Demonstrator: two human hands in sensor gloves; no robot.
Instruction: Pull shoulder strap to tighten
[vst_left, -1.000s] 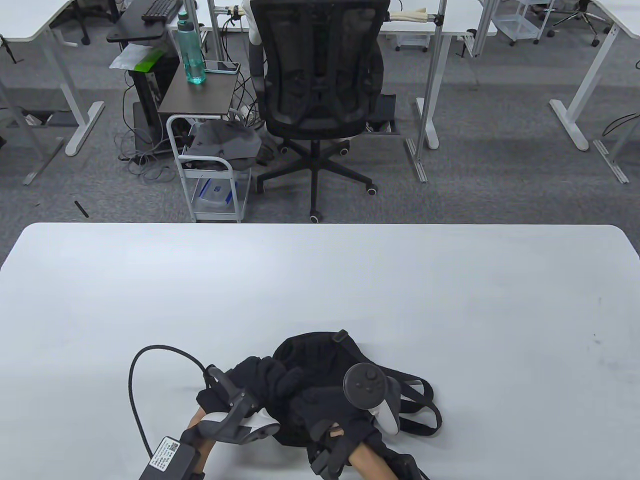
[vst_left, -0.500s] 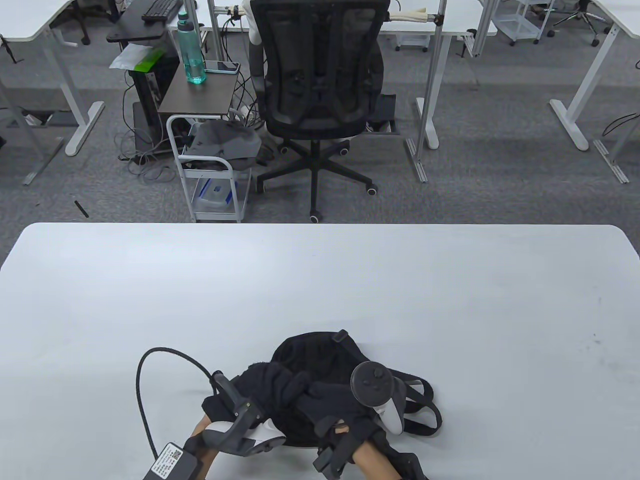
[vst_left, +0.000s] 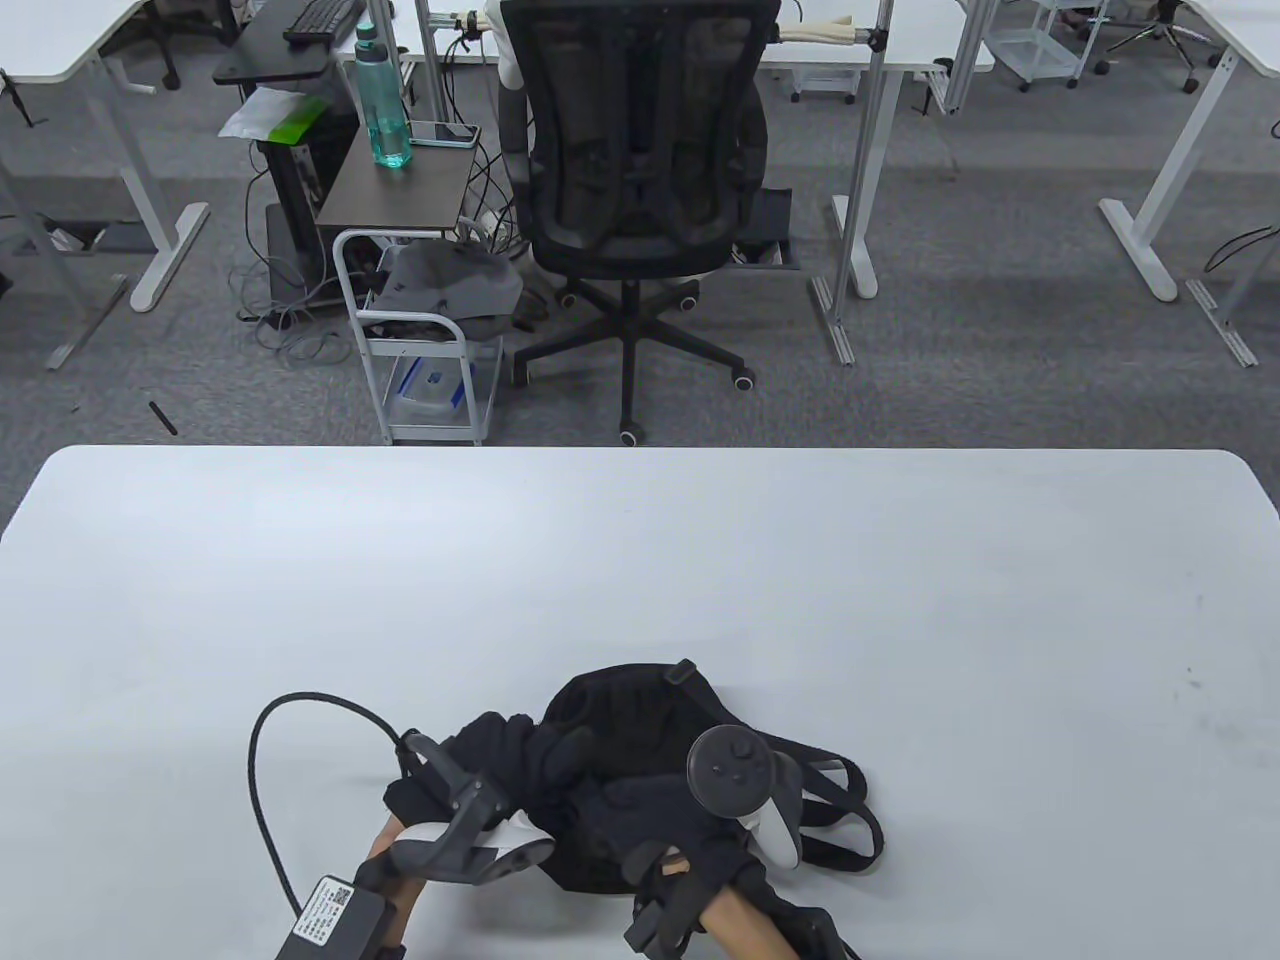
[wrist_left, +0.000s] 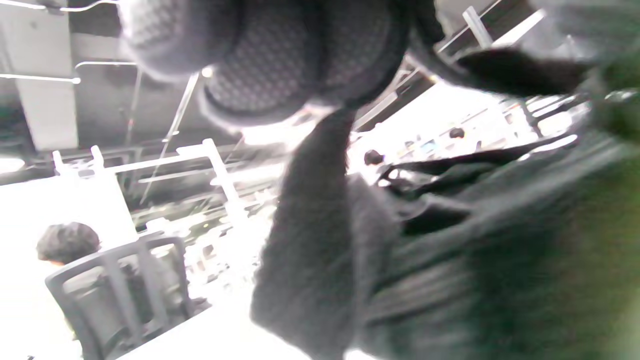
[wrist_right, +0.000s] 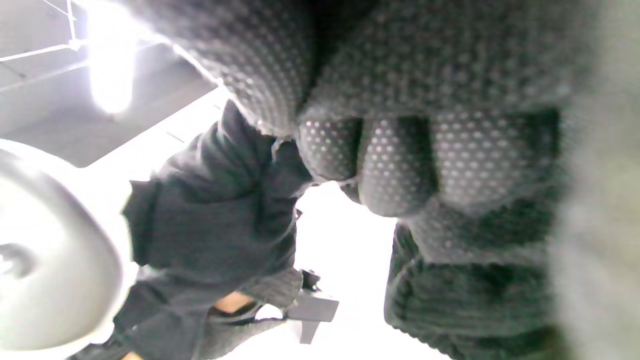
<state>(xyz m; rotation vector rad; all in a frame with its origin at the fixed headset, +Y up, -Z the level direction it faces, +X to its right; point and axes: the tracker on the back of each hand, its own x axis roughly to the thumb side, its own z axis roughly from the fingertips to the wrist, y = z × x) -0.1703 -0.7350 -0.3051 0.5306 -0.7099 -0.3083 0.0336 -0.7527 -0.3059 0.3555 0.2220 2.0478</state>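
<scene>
A small black backpack (vst_left: 640, 705) lies near the table's front edge. Its black shoulder straps (vst_left: 850, 820) loop out on the right side. My left hand (vst_left: 500, 755) in a black glove lies on the bag's left part, its fingers curled into the fabric. My right hand (vst_left: 645, 800) rests on the bag's near middle with fingers curled; in the right wrist view its dotted fingertips (wrist_right: 395, 165) are bent in close together. What each hand grips is hidden among the black fabric. The left wrist view shows a blurred strap (wrist_left: 320, 225) hanging beside the bag.
A black cable (vst_left: 270, 790) loops from my left wrist over the white table (vst_left: 640, 560). Beyond the far edge stand an office chair (vst_left: 640, 190), a white trolley (vst_left: 420, 330) and a side table with a green bottle (vst_left: 385, 100).
My left hand first shifted right toward the right hand, then moved back left and slightly farther out. The right hand shifted slightly right and back. The bag stayed put.
</scene>
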